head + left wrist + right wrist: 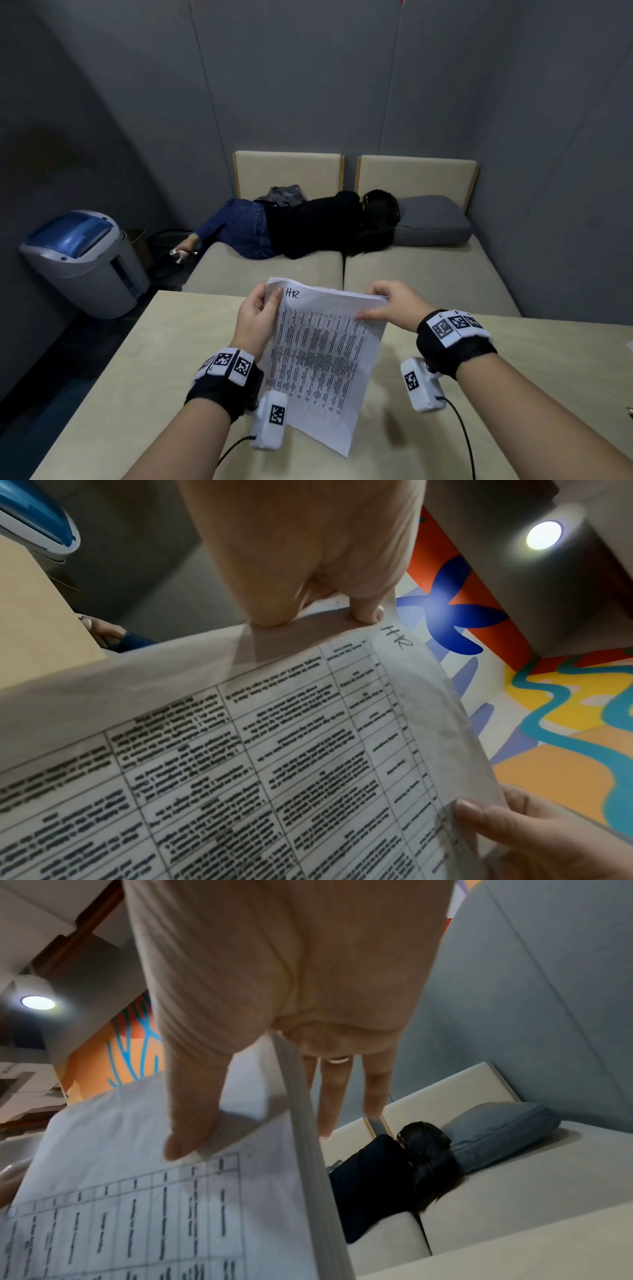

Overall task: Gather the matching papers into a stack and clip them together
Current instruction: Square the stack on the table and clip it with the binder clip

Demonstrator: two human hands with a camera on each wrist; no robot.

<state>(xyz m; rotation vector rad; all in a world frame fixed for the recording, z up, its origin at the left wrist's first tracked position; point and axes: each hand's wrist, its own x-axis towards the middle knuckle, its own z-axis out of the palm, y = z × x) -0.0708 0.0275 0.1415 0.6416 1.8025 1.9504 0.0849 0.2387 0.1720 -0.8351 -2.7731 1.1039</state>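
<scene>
A stack of white printed papers (320, 359) with a table of text and "HR" handwritten at the top is held up, tilted, above the beige table (144, 359). My left hand (258, 317) grips its top left corner, thumb on the front. My right hand (390, 303) pinches the top right edge, thumb in front and fingers behind. The left wrist view shows the printed sheet (274, 750) with my left hand (308, 588) on its upper edge. In the right wrist view the stack's edge (308, 1150) shows several sheets under my right thumb (192, 1123). No clip is visible.
Beyond the table stands a beige sofa (428, 274) where a person (308, 222) lies beside a grey cushion (431, 219). A grey and blue shredder bin (85, 260) stands on the floor at the left. Grey partition walls enclose the space.
</scene>
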